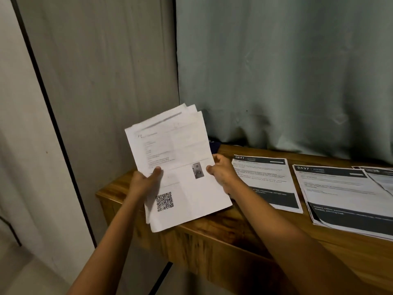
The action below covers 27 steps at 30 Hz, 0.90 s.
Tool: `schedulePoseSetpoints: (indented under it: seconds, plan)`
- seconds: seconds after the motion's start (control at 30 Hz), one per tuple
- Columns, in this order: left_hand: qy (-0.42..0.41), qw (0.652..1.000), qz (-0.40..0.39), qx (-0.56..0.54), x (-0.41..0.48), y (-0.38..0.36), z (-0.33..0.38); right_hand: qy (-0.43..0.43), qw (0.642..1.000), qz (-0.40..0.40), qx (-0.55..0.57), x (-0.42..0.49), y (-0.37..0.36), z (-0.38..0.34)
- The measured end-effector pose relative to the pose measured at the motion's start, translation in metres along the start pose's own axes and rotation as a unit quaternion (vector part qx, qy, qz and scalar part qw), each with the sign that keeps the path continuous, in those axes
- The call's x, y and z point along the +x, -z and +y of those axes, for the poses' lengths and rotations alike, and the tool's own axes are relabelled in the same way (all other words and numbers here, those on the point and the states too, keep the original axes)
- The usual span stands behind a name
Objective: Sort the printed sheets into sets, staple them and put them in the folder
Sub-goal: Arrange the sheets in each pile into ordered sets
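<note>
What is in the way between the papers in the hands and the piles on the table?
Nothing visible. The left hand and right hand hold the papers above the left end of the table. The nearest pile lies flat just to their right, with only bare wood between.

On the counter [234,226], the sheet [265,182] nearer its left end bears "2641" in white on a dark header band; the stack [340,194] toward the right edge bears "2437" likewise. The held sheaf [180,150] shows a QR code [164,201]; its small print is too blurred to read
</note>
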<state>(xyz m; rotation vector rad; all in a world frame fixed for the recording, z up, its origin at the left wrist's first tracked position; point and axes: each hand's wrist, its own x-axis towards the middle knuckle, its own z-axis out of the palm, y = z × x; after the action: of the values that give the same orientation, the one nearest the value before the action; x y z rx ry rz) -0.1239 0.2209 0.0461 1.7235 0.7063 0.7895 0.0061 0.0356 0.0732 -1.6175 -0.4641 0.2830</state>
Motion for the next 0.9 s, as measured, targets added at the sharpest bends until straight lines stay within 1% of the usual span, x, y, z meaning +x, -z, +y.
schedulePoseSetpoints:
  seconds: [0.07,0.1,0.23,0.33,0.4,0.47,0.57,0.77,0.9]
  plan:
    - [-0.017,0.998,-0.005,-0.062,0.006,0.001,0.009,0.008,1.000,0.009,0.010,0.006,0.002,-0.006]
    - [-0.026,0.997,0.006,-0.069,0.008,0.001,0.015,0.012,1.000,0.016,0.010,0.009,0.002,-0.009]
    - [-0.111,0.993,0.045,-0.010,0.020,-0.005,0.050,0.064,0.996,0.057,0.000,0.018,-0.003,-0.026]
    - [-0.198,0.978,0.067,0.027,0.019,-0.015,0.075,0.119,0.987,0.101,-0.024,0.017,-0.011,-0.038]
    - [-0.235,0.968,0.080,0.034,0.021,-0.019,0.079,0.132,0.983,0.120,-0.040,0.018,-0.014,-0.040]
    - [-0.255,0.964,0.074,0.031,0.019,-0.018,0.079,0.134,0.982,0.124,-0.053,0.021,-0.015,-0.037]
    - [-0.259,0.964,0.052,0.007,0.022,-0.011,0.071,0.127,0.985,0.115,-0.022,0.020,-0.013,-0.031]
    - [-0.268,0.962,0.058,-0.011,0.029,-0.004,0.069,0.082,0.989,0.092,0.083,0.023,-0.015,-0.030]
    - [-0.260,0.963,0.071,-0.007,0.033,-0.004,0.071,0.090,0.988,0.089,0.085,0.022,-0.020,-0.037]
